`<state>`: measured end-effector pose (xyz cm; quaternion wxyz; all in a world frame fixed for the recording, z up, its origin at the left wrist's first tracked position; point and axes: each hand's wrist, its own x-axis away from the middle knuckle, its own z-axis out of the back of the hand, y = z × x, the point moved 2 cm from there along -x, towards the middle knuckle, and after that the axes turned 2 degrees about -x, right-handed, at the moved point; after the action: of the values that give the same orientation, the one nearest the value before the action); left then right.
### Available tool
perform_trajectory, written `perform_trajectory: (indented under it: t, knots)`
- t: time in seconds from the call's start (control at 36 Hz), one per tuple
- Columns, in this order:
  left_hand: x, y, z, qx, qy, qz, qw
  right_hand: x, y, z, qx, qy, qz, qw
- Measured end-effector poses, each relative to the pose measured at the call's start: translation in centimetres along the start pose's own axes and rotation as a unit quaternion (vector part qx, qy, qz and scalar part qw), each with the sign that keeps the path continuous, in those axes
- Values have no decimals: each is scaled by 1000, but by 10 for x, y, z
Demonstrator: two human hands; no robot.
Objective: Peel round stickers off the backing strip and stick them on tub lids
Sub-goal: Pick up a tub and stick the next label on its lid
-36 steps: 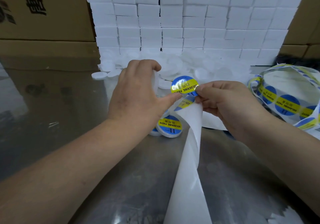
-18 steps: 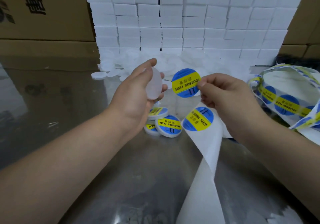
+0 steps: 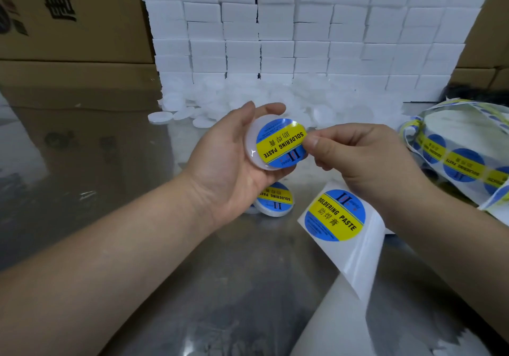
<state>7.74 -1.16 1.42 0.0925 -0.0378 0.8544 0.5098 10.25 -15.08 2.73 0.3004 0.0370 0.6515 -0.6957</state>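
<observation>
My left hand (image 3: 228, 160) cradles a white lid (image 3: 254, 146) while my right hand (image 3: 358, 160) pinches the peeled sticker (image 3: 281, 142) by its three o'clock edge over it, so next I likely centre it and press it flat.

So my left hand (image 3: 234, 160) has a lid (image 3: 254, 149) sitting in the palm, and my right hand (image 3: 358, 160) is just to the right of it, pinching the sticker (image 3: 281, 142) that's lying over the lid. Below my left hand there's a finished tub (image 3: 274, 200) on the table (image 3: 234, 273). The backing strip (image 3: 355, 248) runs under my right hand toward me, one sticker on it. Sticker roll (image 3: 457, 157) is off to the far right. Loose lids (image 3: 248, 97) are piled behind my hands, stacked boxes (image 3: 316, 25) behind those, cardboard cartons (image 3: 71, 17) back left.
</observation>
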Motion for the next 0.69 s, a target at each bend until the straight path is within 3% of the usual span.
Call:
perform_trajectory:
  t: [0.17, 0.69]
  knots:
    - [1, -1, -3, -7, -34, -19, 999, 1, -1, -1, -3, -10, -1, 1000]
    - [3, -6, -5, -70, -10, -69, 995, -1, 5, 0, 25, -8, 4, 1000]
